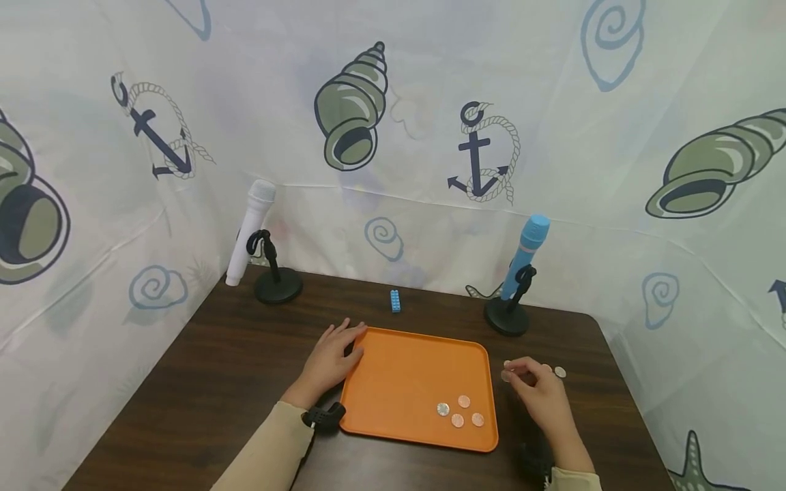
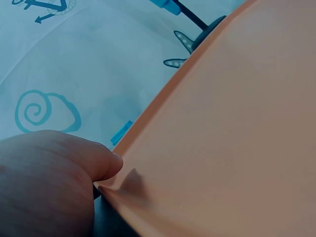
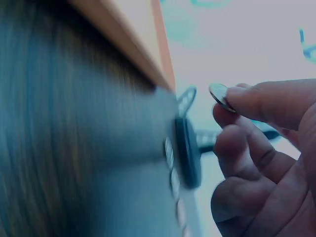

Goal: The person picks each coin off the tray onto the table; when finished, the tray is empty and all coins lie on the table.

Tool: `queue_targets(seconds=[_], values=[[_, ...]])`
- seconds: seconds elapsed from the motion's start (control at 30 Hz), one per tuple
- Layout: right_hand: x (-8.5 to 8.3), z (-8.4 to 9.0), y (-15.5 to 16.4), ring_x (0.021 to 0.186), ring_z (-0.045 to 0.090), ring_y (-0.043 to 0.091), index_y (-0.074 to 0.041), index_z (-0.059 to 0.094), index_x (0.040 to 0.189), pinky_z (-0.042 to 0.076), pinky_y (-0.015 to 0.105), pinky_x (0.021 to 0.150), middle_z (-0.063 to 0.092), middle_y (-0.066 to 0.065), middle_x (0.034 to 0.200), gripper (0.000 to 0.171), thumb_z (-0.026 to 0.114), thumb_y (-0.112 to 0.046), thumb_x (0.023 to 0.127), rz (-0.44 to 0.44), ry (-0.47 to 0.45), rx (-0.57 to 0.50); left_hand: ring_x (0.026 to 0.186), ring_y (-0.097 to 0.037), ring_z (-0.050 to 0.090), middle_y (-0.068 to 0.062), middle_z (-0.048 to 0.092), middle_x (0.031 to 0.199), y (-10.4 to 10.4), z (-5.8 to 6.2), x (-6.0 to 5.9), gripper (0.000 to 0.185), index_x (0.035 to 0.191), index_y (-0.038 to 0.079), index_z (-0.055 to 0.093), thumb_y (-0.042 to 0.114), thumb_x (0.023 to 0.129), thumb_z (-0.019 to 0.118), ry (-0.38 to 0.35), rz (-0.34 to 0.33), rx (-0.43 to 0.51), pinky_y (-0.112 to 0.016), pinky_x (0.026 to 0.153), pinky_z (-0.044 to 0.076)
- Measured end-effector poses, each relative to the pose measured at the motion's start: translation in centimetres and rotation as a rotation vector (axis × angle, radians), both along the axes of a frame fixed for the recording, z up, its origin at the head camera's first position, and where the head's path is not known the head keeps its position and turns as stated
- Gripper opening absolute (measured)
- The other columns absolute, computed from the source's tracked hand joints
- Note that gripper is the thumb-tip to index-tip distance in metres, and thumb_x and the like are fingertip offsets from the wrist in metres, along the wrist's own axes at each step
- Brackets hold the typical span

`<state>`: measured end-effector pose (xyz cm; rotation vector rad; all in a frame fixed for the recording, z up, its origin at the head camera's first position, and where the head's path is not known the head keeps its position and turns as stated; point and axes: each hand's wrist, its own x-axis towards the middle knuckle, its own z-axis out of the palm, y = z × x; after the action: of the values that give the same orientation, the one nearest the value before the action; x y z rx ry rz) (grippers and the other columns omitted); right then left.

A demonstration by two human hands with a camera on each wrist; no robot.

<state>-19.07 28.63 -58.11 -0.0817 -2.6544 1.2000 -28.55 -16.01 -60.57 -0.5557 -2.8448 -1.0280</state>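
An orange tray (image 1: 405, 375) lies on the table, with several coins (image 1: 457, 421) near its lower right corner. One coin looks more silvery than the others. At the tray's upper left corner rests my left hand (image 1: 329, 359), its fingers fairly straight; the left wrist view has one digit (image 2: 106, 160) over the rim. My right hand (image 1: 540, 395), just beyond the tray's right side, pinches a coin (image 3: 220, 97) between thumb and forefinger. Below it in the right wrist view, a row of coins (image 3: 175, 183) lies on the table; the hand partly hides them in the head view.
A blue toy brick (image 1: 395, 301) lies behind the tray. At the back left stands a white microphone (image 1: 250, 228) on a black stand (image 1: 278, 285); at the back right, a blue microphone (image 1: 525, 252) on a similar stand (image 1: 506, 318). A patterned cloth (image 1: 417, 232) hangs behind the dark table (image 1: 209, 389).
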Motion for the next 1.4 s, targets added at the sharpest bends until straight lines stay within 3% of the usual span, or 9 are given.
queue_targets(seconds=[0.23,0.4,0.6,0.83,1.27,1.4], values=[[0.2,-1.9,3.6,0.067,0.063,0.016,-0.002,0.069,0.121,0.057,0.030,0.055,0.070,-0.002,0.090,0.031,0.081,-0.023,0.101,-0.039,-0.222,-0.345,0.167,-0.032,0.032,-0.002,0.052,0.169,-0.1,0.5,-0.4,0.056,0.161,0.015,0.056,0.026,0.108,0.070,-0.020,-0.008,-0.009,-0.061,0.139,0.014],[-0.5,-1.8,4.8,0.074,0.067,0.015,0.001,0.073,0.129,0.065,0.029,0.067,0.072,-0.006,0.093,0.040,0.082,-0.025,0.100,-0.063,-0.241,-0.470,0.167,-0.032,0.032,-0.001,0.052,0.169,0.2,1.0,-1.4,0.055,0.161,0.016,0.056,0.027,0.109,0.069,0.010,-0.008,0.011,-0.060,0.139,0.014],[-0.6,-2.2,4.7,0.078,0.071,0.013,0.000,0.074,0.133,0.066,0.028,0.069,0.075,-0.003,0.101,0.040,0.080,-0.023,0.102,-0.070,-0.281,-0.415,0.168,-0.030,0.031,0.000,0.051,0.169,0.3,0.8,-1.4,0.055,0.162,0.018,0.055,0.029,0.110,0.068,-0.008,-0.015,0.003,-0.058,0.140,0.013],[-0.4,-2.8,4.1,0.070,0.067,0.014,0.001,0.077,0.127,0.063,0.028,0.061,0.073,0.005,0.094,0.036,0.084,-0.020,0.098,-0.071,-0.274,-0.390,0.166,-0.034,0.034,-0.002,0.054,0.167,0.0,0.3,-0.8,0.054,0.160,0.015,0.058,0.027,0.108,0.070,0.004,-0.006,0.012,-0.062,0.138,0.016],[-0.3,-2.6,3.6,0.064,0.059,0.016,-0.006,0.082,0.115,0.059,0.031,0.052,0.069,0.003,0.087,0.028,0.086,-0.027,0.097,-0.105,-0.268,-0.220,0.167,-0.031,0.032,0.001,0.052,0.168,0.2,0.0,-0.6,0.054,0.161,0.017,0.057,0.028,0.109,0.069,-0.020,-0.007,0.011,-0.060,0.139,0.014],[-0.3,-2.6,3.6,0.063,0.059,0.016,-0.008,0.084,0.115,0.058,0.031,0.052,0.071,0.003,0.088,0.027,0.086,-0.028,0.097,-0.106,-0.276,-0.222,0.167,-0.031,0.032,0.001,0.052,0.168,0.2,-0.2,-0.5,0.053,0.161,0.018,0.057,0.028,0.109,0.069,-0.022,-0.009,0.008,-0.060,0.139,0.014]])
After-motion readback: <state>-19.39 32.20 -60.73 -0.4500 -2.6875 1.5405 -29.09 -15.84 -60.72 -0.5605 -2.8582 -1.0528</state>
